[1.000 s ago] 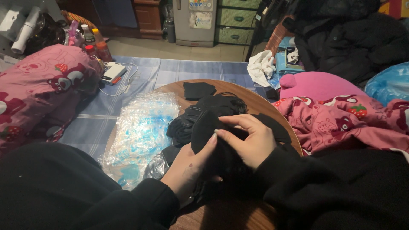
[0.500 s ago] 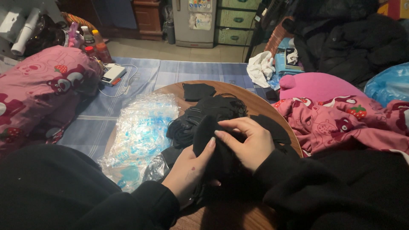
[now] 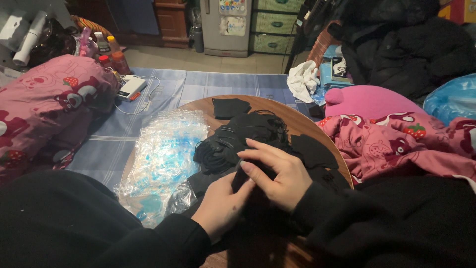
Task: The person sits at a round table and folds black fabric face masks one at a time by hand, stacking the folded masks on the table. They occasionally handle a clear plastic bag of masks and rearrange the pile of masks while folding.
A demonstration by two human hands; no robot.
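Note:
My left hand [image 3: 220,203] and my right hand [image 3: 277,173] meet over the near part of a round wooden table [image 3: 292,116]. Between them they hold a black face mask [image 3: 239,179]. My right fingers lie across its top and my left thumb presses it from below. Most of the mask is hidden by the hands. Just beyond the fingers sits a heap of black masks [image 3: 243,136] with ear loops. One mask [image 3: 230,106] lies apart at the table's far edge. Both sleeves are black.
A stack of clear plastic bags with blue print [image 3: 163,159] lies left of the heap. Pink patterned bedding [image 3: 49,109] is on the left and more [image 3: 396,144] on the right. A blue mat [image 3: 198,82], a small white device [image 3: 131,87] and bottles [image 3: 111,57] lie beyond.
Both hands have dropped toward me with the black mask. It was held up and mostly visible before; now my right fingers cover it.

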